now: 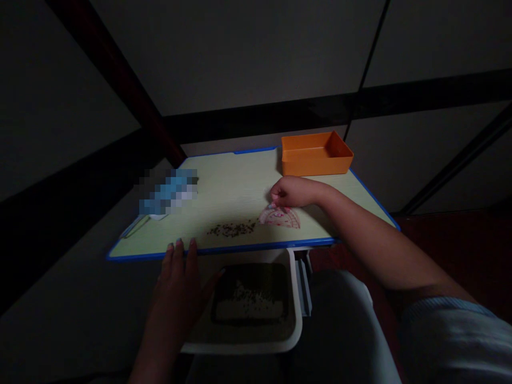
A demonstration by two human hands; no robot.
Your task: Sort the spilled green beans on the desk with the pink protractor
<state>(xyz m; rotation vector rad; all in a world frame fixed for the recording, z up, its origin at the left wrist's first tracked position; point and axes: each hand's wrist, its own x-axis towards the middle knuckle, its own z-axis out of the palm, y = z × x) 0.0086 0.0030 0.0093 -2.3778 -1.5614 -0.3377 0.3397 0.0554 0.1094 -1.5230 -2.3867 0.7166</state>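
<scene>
Pinching a pink-marked protractor (285, 218) on the pale, blue-rimmed desk (232, 181), the right hand (295, 192) is clamped on it; the left hand (178, 285), fingers apart, lies over a white tub (298, 324) on the protractor's near side. Dark grains (232, 230) sit just left of the protractor, an orange box (308, 166) beyond it, dim panelled walls (240, 58) farther back.

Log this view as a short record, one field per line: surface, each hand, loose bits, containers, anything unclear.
Surface: pale yellow-green tabletop with blue edging
Right hand: closed, fingers gripping a pink-patterned, semicircular protractor on the tabletop
Left hand: spread, fingertips at the tabletop's near edge, thumb over the tub
Loose bits: small dark grains left of the protractor
Containers: orange rectangular open box, far right corner; white-rimmed tub below the near edge, grains inside
Unclear: pixelated blue object, left side
</scene>
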